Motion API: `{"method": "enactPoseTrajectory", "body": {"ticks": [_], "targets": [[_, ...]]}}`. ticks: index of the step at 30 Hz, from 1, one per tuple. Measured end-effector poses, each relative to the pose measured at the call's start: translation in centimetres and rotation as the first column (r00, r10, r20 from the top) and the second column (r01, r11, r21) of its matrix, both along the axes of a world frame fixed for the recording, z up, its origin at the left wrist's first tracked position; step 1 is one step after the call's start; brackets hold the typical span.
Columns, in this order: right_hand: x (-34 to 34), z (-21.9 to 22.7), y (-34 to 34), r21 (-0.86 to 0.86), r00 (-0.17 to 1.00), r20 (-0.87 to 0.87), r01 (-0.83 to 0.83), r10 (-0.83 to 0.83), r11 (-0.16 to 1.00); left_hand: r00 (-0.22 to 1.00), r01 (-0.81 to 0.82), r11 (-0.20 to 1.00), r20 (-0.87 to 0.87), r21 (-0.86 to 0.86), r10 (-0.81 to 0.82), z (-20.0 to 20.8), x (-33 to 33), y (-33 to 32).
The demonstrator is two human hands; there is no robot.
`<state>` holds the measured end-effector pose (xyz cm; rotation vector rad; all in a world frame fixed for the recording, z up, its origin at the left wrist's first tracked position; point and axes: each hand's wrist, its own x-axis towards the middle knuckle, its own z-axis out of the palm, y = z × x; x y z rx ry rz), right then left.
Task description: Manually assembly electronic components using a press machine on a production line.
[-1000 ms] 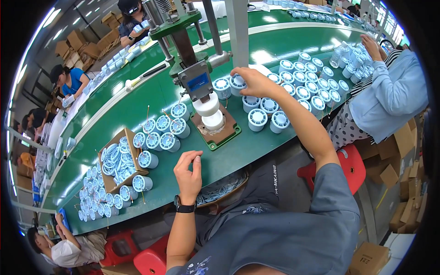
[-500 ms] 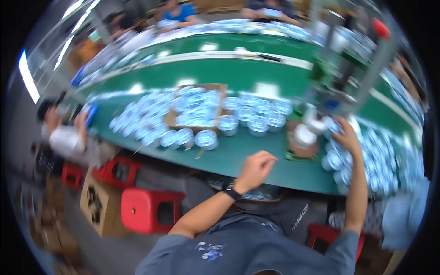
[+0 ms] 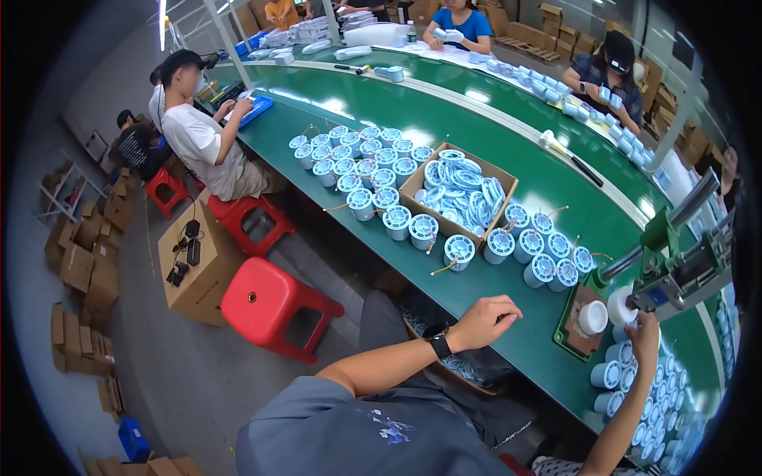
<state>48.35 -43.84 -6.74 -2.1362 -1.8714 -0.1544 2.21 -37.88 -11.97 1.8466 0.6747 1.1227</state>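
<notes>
My left hand (image 3: pixel 486 321) is held over the near edge of the green bench, fingers loosely bent and nothing in them. At the right, my right hand (image 3: pixel 644 335) is closed at a pale blue round housing (image 3: pixel 622 332), partly covered by the fingers, beside the press. The green and grey bench press (image 3: pixel 679 270) stands just beyond this hand. On its base plate (image 3: pixel 567 339) sits a white round fixture (image 3: pixel 593 317), with a white cylinder (image 3: pixel 622 305) next to it. Many more pale blue housings (image 3: pixel 607 374) stand around my right forearm.
A cardboard box (image 3: pixel 502 208) of pale blue rings stands on the bench among rows of wired housings (image 3: pixel 397 223). Red stools (image 3: pixel 266 305) and a carton (image 3: pixel 194 266) are at the left. A person in white (image 3: pixel 194 131) sits farther left; others work across the bench.
The view has turned to the right and sharpened, so the bench now slants across it. My right hand stays beside the press; my left hand remains over the bench edge.
</notes>
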Motion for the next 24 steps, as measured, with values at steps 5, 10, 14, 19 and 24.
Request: {"method": "enactPoseTrajectory", "body": {"ticks": [5, 10, 14, 19, 24], "targets": [[1.0, 0.4, 0.7, -0.046, 1.000, -0.029, 0.007, -0.008, 0.999, 0.999, 0.022, 0.999, 0.029, -0.029, -0.022, 0.0, 0.0, 0.2], [1.2, 0.7, 1.3, -0.051, 0.988, -0.153, -0.038, 0.030, 0.998, 0.997, 0.027, 1.000, 0.067, -0.011, -0.026, 0.0, -0.2, 0.2], [1.4, 0.9, 1.7, -0.111, 0.994, -0.105, -0.039, 0.027, 0.993, 0.998, 0.027, 1.000, 0.050, -0.002, -0.027, 0.1, -0.2, 0.1], [0.7, 1.0, 1.7, -0.102, 1.000, 0.001, 0.020, -0.020, 0.995, 0.999, 0.034, 0.999, 0.020, -0.001, -0.034, 0.2, -0.4, 0.0], [-1.4, 2.6, 1.7, -0.120, 0.997, -0.064, -0.047, 0.039, 0.992, 0.999, 0.017, 1.000, 0.031, -0.024, -0.016, 0.1, -0.8, -0.6]]}}
